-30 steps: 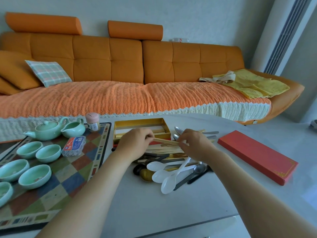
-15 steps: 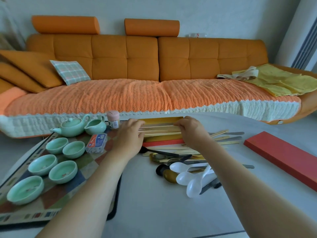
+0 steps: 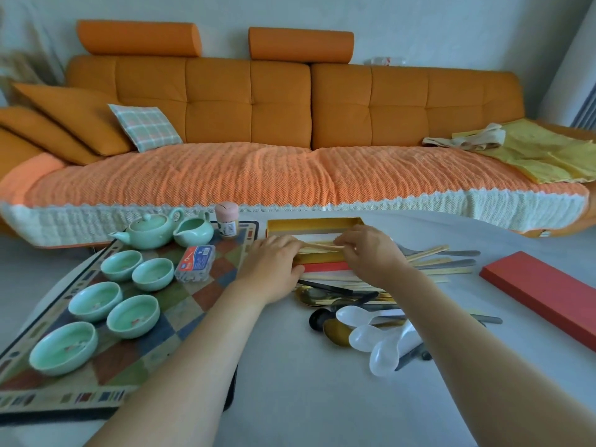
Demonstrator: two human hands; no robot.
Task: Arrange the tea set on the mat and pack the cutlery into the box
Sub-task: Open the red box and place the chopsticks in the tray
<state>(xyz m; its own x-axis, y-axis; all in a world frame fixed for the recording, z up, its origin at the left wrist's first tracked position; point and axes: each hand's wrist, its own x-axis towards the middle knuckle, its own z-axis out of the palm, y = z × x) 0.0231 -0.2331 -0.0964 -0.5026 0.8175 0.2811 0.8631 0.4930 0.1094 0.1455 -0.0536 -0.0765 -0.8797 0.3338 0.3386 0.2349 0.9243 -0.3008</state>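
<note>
1. The mat [image 3: 206, 295], left on the worktop [image 3: 290, 398], carries the teapot [image 3: 151, 232] and cups [image 3: 134, 316]; that half looks done.
2. The box [image 3: 309, 222] lies open, far centre: packing is in hand.
3. Left hand [image 3: 274, 269] and right hand [image 3: 371, 253] pinch chopsticks [image 3: 322, 246] by their ends, over the box.
4. Next, I'd say: lay them flat inside, then the loose cutlery [image 3: 364, 337], near right.

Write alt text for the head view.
The left hand and right hand hold wooden chopsticks over the open gold box. Loose cutlery lies beside it, the red lid farther right; the green tea set stands on the checkered mat at left.
</note>
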